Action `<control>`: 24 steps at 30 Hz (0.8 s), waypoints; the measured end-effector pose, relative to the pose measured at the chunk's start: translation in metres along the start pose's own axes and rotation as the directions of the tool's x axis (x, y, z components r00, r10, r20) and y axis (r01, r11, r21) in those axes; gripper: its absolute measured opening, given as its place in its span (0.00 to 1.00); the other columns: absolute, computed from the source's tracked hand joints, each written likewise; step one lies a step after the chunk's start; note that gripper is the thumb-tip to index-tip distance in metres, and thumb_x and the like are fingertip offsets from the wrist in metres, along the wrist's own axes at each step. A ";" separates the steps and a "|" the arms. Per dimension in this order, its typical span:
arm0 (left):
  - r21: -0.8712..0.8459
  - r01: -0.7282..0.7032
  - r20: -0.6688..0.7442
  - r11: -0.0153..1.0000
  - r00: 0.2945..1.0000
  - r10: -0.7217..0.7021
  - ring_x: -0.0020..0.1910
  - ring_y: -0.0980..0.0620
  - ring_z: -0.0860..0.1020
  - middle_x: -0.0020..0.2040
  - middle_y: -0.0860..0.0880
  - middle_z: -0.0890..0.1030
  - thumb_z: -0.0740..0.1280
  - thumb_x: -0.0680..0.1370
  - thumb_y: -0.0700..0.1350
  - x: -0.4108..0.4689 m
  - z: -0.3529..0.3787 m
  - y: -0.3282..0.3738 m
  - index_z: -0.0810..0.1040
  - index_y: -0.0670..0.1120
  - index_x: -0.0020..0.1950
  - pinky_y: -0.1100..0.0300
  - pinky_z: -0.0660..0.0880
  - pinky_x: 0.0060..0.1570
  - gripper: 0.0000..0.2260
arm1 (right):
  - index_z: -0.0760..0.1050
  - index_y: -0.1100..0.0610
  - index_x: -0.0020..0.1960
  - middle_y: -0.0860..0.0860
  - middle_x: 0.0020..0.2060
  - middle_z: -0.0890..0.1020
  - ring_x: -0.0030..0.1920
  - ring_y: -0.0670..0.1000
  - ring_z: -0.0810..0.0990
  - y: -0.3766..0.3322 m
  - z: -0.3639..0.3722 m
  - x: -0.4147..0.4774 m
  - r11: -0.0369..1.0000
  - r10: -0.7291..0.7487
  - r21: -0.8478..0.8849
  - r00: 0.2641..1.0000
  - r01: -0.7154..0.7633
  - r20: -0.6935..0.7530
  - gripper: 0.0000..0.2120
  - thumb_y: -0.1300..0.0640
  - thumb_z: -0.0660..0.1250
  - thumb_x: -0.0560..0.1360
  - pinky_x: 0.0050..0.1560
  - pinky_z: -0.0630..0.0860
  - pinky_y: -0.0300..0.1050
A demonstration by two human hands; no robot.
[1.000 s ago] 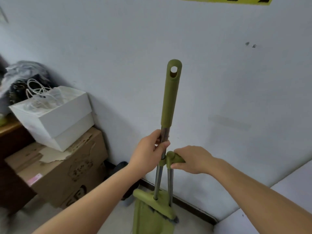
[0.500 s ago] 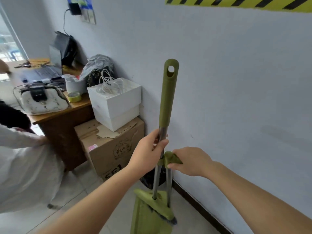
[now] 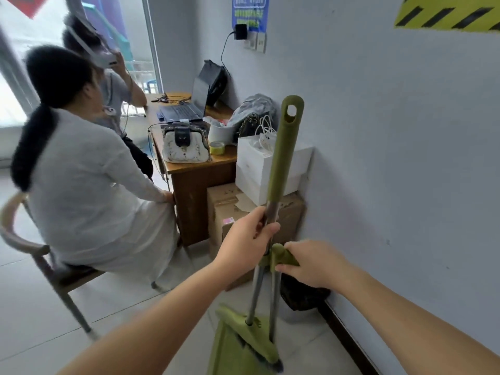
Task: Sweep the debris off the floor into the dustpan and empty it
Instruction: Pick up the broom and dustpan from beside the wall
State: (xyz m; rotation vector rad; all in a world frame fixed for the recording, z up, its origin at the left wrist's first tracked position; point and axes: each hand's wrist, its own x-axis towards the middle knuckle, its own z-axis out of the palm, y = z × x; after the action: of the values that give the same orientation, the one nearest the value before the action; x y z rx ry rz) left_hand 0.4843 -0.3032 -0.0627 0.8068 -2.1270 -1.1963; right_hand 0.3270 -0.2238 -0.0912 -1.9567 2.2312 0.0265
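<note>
The view has swung left, revealing a seated person [image 3: 89,190] left of the left hand [image 3: 247,239], clamped on the broom [image 3: 284,158]; right hand [image 3: 311,263] grips the dustpan [image 3: 238,347] handle, wall [image 3: 405,158] close right.

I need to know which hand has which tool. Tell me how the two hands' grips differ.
The left hand wraps the broom on its bare metal pole, below the green sleeve; the right hand grips the dustpan by its short green handle. The left hand sits higher, the right lower and nearer the wall. Both are closed, holding the tools upright, clipped together.
</note>
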 end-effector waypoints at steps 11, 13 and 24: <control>0.051 0.056 -0.192 0.997 0.980 -0.045 0.46 0.47 0.81 0.46 0.46 0.82 0.64 0.79 0.46 -0.018 -0.069 -0.014 0.73 0.55 0.54 0.48 0.80 0.50 0.05 | 0.70 0.48 0.41 0.45 0.38 0.78 0.40 0.49 0.78 -0.065 -0.019 0.050 0.977 -0.211 0.015 0.977 0.211 -0.003 0.14 0.38 0.62 0.75 0.39 0.72 0.44; 0.045 0.071 -0.233 0.996 0.971 -0.059 0.47 0.46 0.81 0.46 0.45 0.82 0.64 0.79 0.45 -0.021 -0.077 -0.014 0.73 0.55 0.54 0.50 0.80 0.50 0.05 | 0.70 0.48 0.41 0.45 0.38 0.78 0.39 0.49 0.77 -0.070 -0.019 0.060 0.968 -0.248 0.023 0.969 0.248 -0.005 0.14 0.38 0.63 0.75 0.39 0.71 0.44; 0.066 0.169 -0.446 0.983 0.886 -0.123 0.47 0.49 0.81 0.45 0.47 0.82 0.65 0.79 0.45 -0.029 -0.112 -0.027 0.74 0.53 0.54 0.47 0.79 0.52 0.06 | 0.74 0.49 0.43 0.45 0.37 0.79 0.37 0.47 0.78 -0.106 -0.029 0.108 0.886 -0.462 0.028 0.886 0.463 -0.019 0.14 0.39 0.64 0.75 0.38 0.76 0.43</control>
State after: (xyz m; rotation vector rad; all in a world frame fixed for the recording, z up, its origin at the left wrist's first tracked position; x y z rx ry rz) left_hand 0.5896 -0.3536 -0.0418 1.1801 -1.7845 -0.8718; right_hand 0.4150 -0.3482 -0.0670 -2.4199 1.6971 -0.0826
